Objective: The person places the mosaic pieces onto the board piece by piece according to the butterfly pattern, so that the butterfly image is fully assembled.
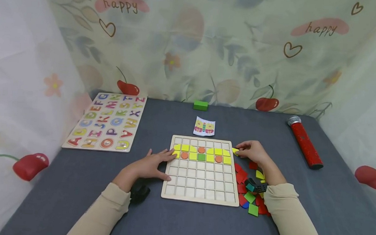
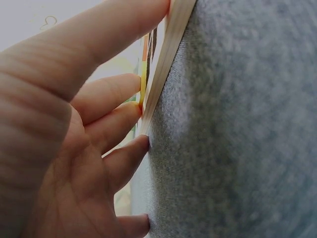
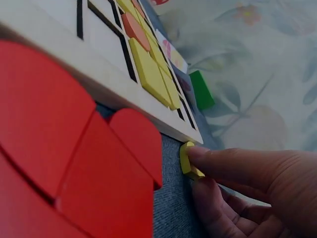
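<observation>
A wooden grid board [image 1: 200,202] lies in front of me, with yellow, orange and green tiles in its second and third rows. My left hand [image 1: 148,166] rests at the board's left edge, fingers spread. In the left wrist view its fingertips touch the wooden rim [image 2: 166,64] and the end of a yellow tile [image 2: 143,84]. Just outside the upper right corner, my right hand [image 1: 254,152] pinches a small yellow tile [image 3: 185,159] between thumb and finger, close over the grey cloth. Loose red tiles [image 3: 106,178] lie beside the board, below that hand.
A butterfly pattern card [image 1: 204,127] lies behind the board, with a green block [image 1: 200,105] farther back. An alphabet puzzle [image 1: 104,124] sits at the left. At the right lies a red microphone [image 1: 305,145]. Loose green tiles [image 1: 253,210] are near the right forearm.
</observation>
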Motion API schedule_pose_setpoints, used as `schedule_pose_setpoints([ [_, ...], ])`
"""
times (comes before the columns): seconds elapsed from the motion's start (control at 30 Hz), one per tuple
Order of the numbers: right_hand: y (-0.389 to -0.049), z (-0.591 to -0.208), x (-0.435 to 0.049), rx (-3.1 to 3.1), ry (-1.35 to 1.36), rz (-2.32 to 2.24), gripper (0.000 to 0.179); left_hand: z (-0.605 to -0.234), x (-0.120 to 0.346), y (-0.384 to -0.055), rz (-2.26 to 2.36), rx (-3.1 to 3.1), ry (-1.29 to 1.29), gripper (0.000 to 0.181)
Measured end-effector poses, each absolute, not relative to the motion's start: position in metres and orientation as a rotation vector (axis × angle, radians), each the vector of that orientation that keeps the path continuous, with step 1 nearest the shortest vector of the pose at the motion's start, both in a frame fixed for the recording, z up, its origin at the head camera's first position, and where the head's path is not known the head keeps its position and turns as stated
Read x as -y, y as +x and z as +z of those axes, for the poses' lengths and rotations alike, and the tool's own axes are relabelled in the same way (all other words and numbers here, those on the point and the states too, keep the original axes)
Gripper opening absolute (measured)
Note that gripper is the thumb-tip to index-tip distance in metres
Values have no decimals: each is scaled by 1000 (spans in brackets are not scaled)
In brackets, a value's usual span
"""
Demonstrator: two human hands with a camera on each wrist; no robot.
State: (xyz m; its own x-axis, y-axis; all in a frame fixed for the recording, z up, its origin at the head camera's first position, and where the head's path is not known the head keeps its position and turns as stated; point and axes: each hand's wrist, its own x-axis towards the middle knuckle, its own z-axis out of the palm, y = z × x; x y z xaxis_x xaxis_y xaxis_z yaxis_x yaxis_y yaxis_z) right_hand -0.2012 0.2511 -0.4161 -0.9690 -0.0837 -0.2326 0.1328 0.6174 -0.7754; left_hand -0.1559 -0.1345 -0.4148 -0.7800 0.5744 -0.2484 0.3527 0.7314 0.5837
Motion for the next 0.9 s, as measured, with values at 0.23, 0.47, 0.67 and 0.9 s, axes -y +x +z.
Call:
schedule_pose_setpoints([
  [0.23,-205,-415,-249,-2608,23,-1234,23,-415,134,-157,724,-2522,710,85],
  [0.47,-202,-406,-238,-2628,2,-1270,23,-413,134,-156,738,-2516,704,84],
  [0.67,-199,-402,-206,-2567,-132,-1338,21,-412,134,-155,731,-2516,693,84],
  [0.9,-195,-399,-158,-2414,-258,-1387,15,-414,134,-156,732,-2519,700,85],
])
